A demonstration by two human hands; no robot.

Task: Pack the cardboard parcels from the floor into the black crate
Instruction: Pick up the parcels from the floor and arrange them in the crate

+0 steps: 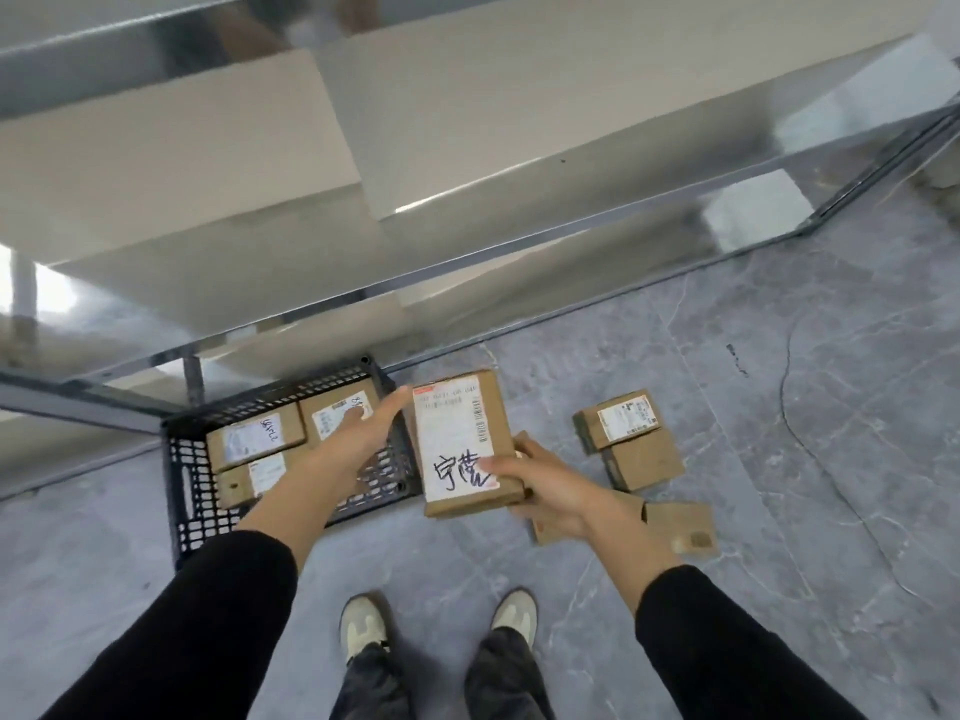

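A long cardboard parcel [462, 441] with a white label and black handwriting is held in the air just right of the black crate [183, 491]. My right hand [545, 485] grips its near right corner, thumb on the label. My left hand [363, 428] reaches over the crate with straight fingers touching the parcel's far left edge. Three labelled parcels [254, 439] lie flat in the crate's far half. On the floor to the right sit two stacked parcels [631, 439] and two flat ones [680, 527], partly hidden by my right wrist.
A metal shelving unit [467, 148] with pale boards stands behind the crate; its lower rail [571, 298] runs along the floor. The grey stone floor [805, 407] spreads to the right. My two shoes [363, 626] stand below the parcel.
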